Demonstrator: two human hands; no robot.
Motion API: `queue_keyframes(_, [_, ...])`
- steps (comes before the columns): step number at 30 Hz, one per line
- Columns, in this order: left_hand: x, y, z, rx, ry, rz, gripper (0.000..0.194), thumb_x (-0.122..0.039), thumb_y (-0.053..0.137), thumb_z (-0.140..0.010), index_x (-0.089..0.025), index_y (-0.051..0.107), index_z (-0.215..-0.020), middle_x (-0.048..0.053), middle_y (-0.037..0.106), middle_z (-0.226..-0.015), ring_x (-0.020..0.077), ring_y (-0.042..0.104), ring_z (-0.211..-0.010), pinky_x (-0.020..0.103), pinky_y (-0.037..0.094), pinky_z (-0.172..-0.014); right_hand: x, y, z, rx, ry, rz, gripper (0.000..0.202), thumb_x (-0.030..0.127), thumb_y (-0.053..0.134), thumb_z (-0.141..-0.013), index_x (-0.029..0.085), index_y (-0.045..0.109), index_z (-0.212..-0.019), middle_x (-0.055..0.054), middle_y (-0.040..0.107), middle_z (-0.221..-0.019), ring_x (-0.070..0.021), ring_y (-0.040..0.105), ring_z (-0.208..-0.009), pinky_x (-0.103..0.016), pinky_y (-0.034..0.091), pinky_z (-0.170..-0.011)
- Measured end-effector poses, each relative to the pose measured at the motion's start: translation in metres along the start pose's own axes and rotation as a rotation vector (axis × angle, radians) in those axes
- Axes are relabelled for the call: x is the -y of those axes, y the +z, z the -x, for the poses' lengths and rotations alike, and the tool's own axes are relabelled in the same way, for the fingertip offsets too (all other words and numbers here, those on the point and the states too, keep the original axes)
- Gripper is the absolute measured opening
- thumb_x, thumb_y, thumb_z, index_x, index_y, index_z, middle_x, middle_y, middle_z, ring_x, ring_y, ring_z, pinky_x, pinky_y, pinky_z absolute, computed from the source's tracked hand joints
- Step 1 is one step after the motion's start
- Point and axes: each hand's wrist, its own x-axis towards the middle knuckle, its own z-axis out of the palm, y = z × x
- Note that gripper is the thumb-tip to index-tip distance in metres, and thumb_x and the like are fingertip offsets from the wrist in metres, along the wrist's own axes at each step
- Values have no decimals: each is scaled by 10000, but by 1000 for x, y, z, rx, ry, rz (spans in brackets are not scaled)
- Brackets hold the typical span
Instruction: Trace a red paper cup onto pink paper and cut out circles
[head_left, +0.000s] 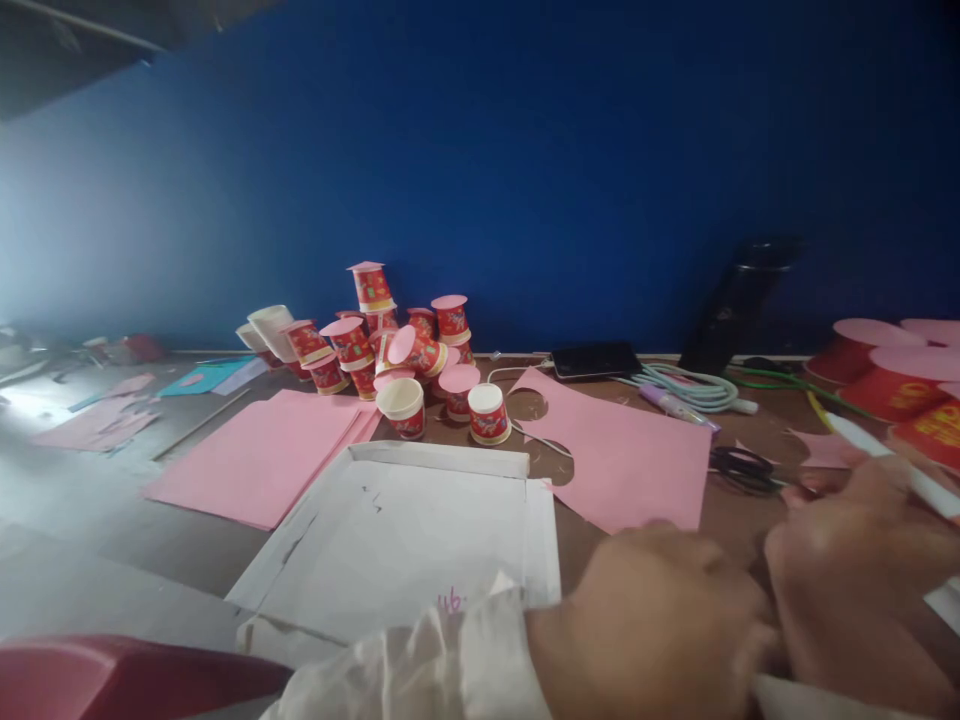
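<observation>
My left hand (652, 620), in a pale sleeve, is low at the right with its fingers curled under. Whatever they hold is hidden and blurred. Beside it my right hand (855, 540) is closed too, its fingertips bunched near a scrap of pink paper (825, 448). A white, slim, tapered tool (862, 440) runs along the top of this hand; I cannot tell whether the fingers grip it. Just beyond my left hand lies a pink sheet (637, 450) with rounded pieces cut from its left edge. Black loops (742, 468), possibly scissor handles or cable, lie between the sheet and my right hand.
A shallow white box lid (442, 530) is left of my hands, beside stacked pink paper (255, 450). Red paper cups (350, 345) with pink discs are piled by the blue wall. A phone (596, 360), coiled cable (690, 388), black bottle (739, 300) and larger red cups (904, 390) stand farther right.
</observation>
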Motion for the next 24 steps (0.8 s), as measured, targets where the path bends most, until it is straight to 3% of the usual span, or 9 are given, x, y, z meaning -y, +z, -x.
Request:
queue_keyframes(2, [18,-10,-7,-7,-143,-42,226,-264,499,-992,-152,694,-969,112,680,-972,233,613,-900,360,501,-762,1,-3,-4,-20,-100,64,138,324,602,-803,247,553,-700,-22,576,-677,-134,488,-528,-243,359,-346])
queue_keyframes(5, [39,-7,-13,27,-284,-152,186,-211,539,-940,-105,682,-996,157,650,-1014,280,599,-935,386,504,-722,-1,-5,-9,6,-120,28,172,350,610,-799,248,513,-700,6,567,-657,-123,524,-511,-237,413,-364])
queue_keyframes(9, [44,4,-14,49,-312,-217,183,-158,507,-948,-107,680,-971,159,631,-1015,301,589,-987,412,519,-774,-3,-3,-8,19,-125,-47,194,358,637,-762,239,486,-733,29,595,-697,-87,511,-482,-208,410,-372])
queue_keyframes(12, [48,8,-16,31,-283,-172,171,-171,516,-958,-127,681,-952,143,635,-1008,291,587,-987,414,524,-798,-4,-2,-6,41,-110,-56,158,345,631,-758,195,580,-762,12,632,-744,-60,488,-468,-186,385,-369])
queue_keyframes(14, [58,8,-17,-8,-290,-140,154,-173,531,-953,-147,683,-947,127,640,-997,281,586,-962,407,523,-786,-5,-1,-5,50,-99,-57,183,323,631,-752,172,661,-851,8,648,-752,-57,479,-457,-180,380,-363])
queue_keyframes(18, [79,4,-17,-190,-477,-99,199,-174,484,-998,-172,683,-992,100,648,-1058,249,587,-967,383,523,-822,-9,0,-7,50,-110,-56,325,314,618,-753,158,736,-1014,7,658,-751,-61,481,-453,-171,381,-354])
queue_keyframes(21, [77,5,-17,-243,-487,-11,221,-334,539,-1025,-183,700,-1046,87,653,-1098,247,595,-1019,387,527,-899,-11,0,-8,75,-116,-69,355,312,626,-748,156,742,-1045,12,656,-747,-58,472,-448,-169,354,-347])
queue_keyframes(24, [63,14,-21,-120,-337,-5,381,-529,670,-934,-162,715,-1025,99,649,-1063,275,603,-994,390,546,-820,-12,0,-6,113,-130,-76,373,311,643,-746,156,739,-1072,16,664,-750,-52,469,-446,-173,355,-358])
